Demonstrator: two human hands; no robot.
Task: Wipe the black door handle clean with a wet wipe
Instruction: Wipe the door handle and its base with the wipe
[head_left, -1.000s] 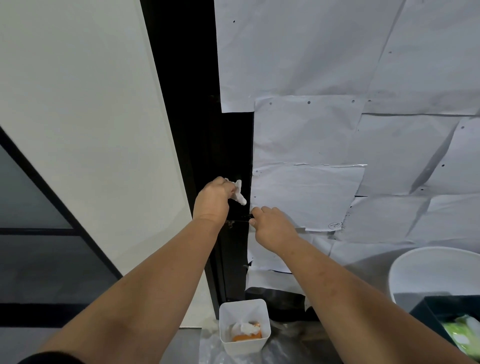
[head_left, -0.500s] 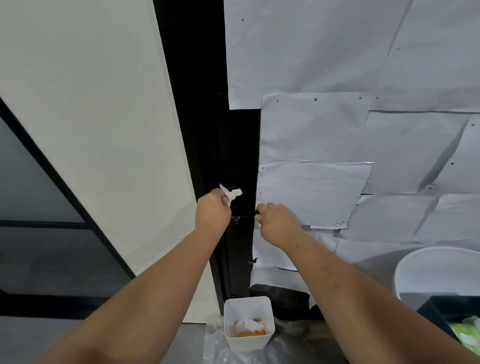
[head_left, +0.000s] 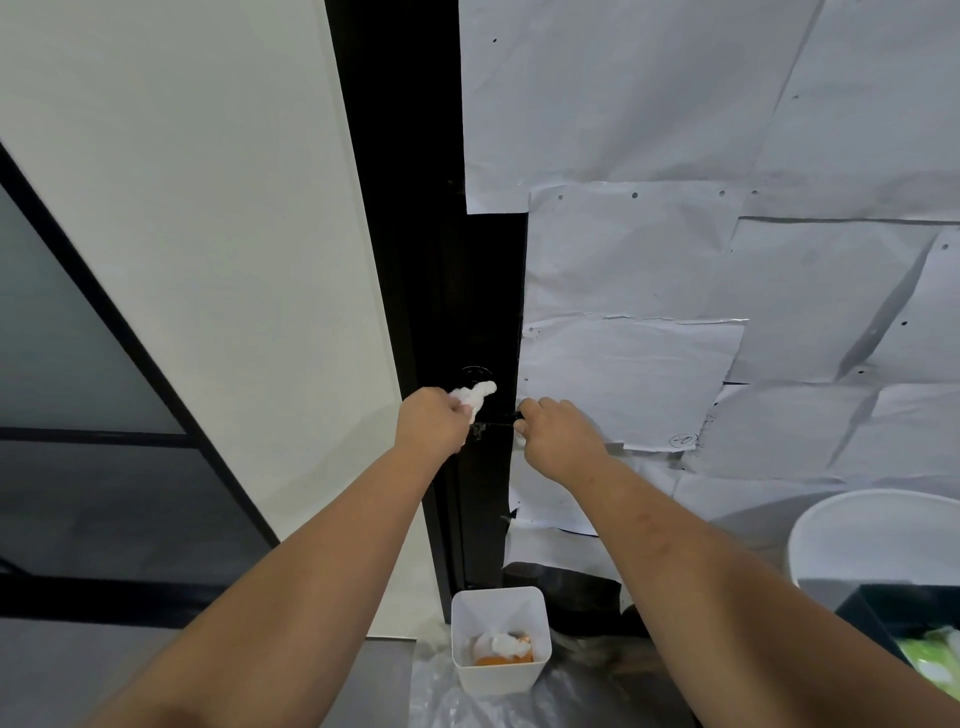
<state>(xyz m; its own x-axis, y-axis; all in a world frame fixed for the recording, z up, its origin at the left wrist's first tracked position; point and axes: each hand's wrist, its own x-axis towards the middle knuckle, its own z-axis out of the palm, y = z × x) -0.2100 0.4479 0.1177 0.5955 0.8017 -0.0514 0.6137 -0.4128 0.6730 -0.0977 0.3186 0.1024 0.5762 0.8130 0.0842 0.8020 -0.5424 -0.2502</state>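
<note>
The black door handle (head_left: 497, 421) runs level across the black door (head_left: 488, 291), a short stretch showing between my two hands. My left hand (head_left: 432, 420) is closed on a crumpled white wet wipe (head_left: 475, 393), which sticks out above my knuckles against the handle's round base. My right hand (head_left: 558, 434) grips the handle's free end on the right; a bit of white shows under its fingers, too small to identify.
White paper sheets (head_left: 675, 270) cover the door to the right. A small white bin (head_left: 500, 638) with used wipes and something orange stands on the floor below. A white round bowl (head_left: 878, 535) and a black box (head_left: 904, 618) sit at the lower right. A white wall (head_left: 197, 234) is on the left.
My left hand with the wipe has shifted slightly lower and closer to the handle's base. The right hand has kept its grip on the handle's end. The view has drifted a little.
</note>
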